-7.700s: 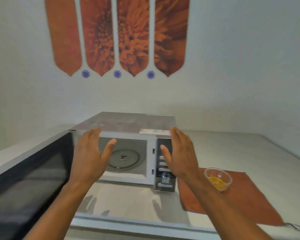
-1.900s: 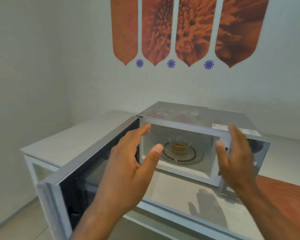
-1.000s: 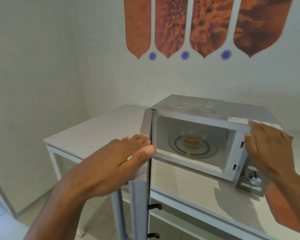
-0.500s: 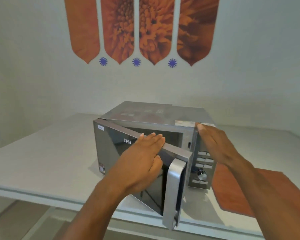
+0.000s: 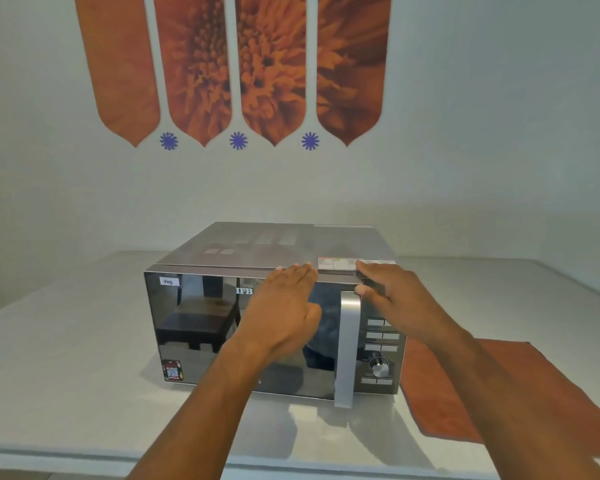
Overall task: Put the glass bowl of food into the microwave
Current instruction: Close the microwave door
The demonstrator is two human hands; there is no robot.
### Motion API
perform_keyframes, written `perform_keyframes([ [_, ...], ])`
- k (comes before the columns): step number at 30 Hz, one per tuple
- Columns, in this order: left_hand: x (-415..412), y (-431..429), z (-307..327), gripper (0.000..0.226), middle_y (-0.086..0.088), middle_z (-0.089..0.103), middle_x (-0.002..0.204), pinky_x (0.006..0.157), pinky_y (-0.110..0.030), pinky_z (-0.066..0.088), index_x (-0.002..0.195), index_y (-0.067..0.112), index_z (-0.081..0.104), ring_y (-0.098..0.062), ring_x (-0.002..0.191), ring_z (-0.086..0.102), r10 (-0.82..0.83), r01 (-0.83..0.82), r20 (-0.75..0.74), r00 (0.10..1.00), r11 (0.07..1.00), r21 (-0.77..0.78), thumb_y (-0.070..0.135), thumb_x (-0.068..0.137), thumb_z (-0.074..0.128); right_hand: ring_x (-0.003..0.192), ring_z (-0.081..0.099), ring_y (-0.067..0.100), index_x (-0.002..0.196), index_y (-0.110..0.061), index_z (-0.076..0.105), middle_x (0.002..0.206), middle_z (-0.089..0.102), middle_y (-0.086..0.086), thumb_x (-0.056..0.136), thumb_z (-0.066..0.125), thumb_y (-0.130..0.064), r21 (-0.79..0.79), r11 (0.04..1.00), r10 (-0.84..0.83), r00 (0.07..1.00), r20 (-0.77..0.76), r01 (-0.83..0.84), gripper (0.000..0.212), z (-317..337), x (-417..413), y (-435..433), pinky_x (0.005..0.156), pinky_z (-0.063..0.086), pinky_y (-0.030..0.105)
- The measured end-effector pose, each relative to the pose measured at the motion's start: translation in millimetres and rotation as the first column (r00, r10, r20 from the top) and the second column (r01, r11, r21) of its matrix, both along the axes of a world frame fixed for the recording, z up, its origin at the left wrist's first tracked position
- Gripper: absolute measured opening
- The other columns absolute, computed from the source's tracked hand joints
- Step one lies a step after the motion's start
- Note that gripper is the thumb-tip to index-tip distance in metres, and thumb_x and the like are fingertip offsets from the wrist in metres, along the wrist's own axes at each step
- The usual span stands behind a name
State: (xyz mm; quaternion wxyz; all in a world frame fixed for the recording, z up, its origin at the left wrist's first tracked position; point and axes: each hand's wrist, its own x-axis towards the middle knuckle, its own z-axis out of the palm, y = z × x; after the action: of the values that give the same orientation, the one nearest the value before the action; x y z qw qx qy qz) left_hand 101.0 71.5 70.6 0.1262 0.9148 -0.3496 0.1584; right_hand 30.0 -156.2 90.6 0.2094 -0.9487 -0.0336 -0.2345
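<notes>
The silver microwave stands on the white table with its dark mirrored door closed flat against the front. My left hand lies flat with its fingers together against the upper right part of the door, left of the vertical silver handle. My right hand rests with spread fingers on the top right corner of the microwave, above the control panel. Neither hand holds anything. The glass bowl of food is hidden behind the closed door.
An orange cloth lies on the white table to the right of the microwave, partly under my right forearm. The table's front edge runs along the bottom of the view. A white wall with orange flower panels rises behind.
The door has swung from half open to fully closed under my left hand. My right hand has stayed on the microwave's top right corner. The bowl inside is no longer visible.
</notes>
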Motion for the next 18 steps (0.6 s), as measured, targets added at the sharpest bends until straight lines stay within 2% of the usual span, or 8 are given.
perform_keyframes([
  [4,4,-1,-5,0.078,0.000,0.016,0.183,0.129,-0.031,-0.007,0.172,0.022,0.016,-0.017,0.168,0.014,0.000,0.001,0.043,0.999,1.000,-0.009,0.051,0.099,0.019,0.136,0.057,0.024,0.151,-0.021,0.052,0.149,0.061,0.002,0.102,0.059,-0.032,0.001,0.999,-0.033,0.999,0.016,0.033,0.050,-2,2,2,0.117,0.042,0.034],
  [7,4,-5,-8,0.084,-0.002,0.016,0.183,0.125,-0.029,-0.012,0.172,0.021,0.015,-0.020,0.169,0.013,0.009,-0.008,0.067,0.998,1.000,-0.011,0.064,0.100,0.015,0.133,0.060,0.027,0.145,-0.019,0.058,0.144,0.065,0.005,0.102,0.059,-0.028,-0.008,0.997,-0.075,0.997,0.037,0.075,0.044,-3,4,5,0.112,0.043,0.032],
  [12,11,-11,-15,0.104,-0.003,0.009,0.184,0.124,-0.033,-0.018,0.172,0.021,0.007,-0.021,0.170,0.006,0.032,-0.033,0.100,0.994,0.999,0.004,0.084,0.091,-0.005,0.123,0.065,0.027,0.133,-0.015,0.064,0.136,0.069,0.008,0.106,0.049,-0.027,-0.072,0.981,-0.176,0.983,0.055,0.180,0.033,-7,11,16,0.102,0.047,0.028],
  [14,15,-13,-18,0.111,-0.005,0.010,0.183,0.125,-0.035,-0.017,0.172,0.019,0.007,-0.022,0.170,0.006,0.038,-0.041,0.134,0.990,0.999,0.017,0.086,0.087,-0.014,0.128,0.062,0.028,0.138,-0.012,0.060,0.142,0.065,0.012,0.107,0.047,-0.025,-0.032,0.978,-0.205,0.979,0.018,0.206,0.036,-6,14,21,0.106,0.044,0.027],
  [18,19,-15,-23,0.106,-0.007,0.017,0.182,0.126,-0.036,-0.014,0.172,0.019,0.011,-0.025,0.169,0.013,0.045,-0.044,0.161,0.986,0.999,-0.009,0.085,0.092,-0.009,0.122,0.065,0.022,0.134,-0.020,0.063,0.136,0.069,0.004,0.107,0.045,-0.032,-0.145,0.957,-0.245,0.967,0.063,0.252,0.034,-7,15,19,0.104,0.047,0.028],
])
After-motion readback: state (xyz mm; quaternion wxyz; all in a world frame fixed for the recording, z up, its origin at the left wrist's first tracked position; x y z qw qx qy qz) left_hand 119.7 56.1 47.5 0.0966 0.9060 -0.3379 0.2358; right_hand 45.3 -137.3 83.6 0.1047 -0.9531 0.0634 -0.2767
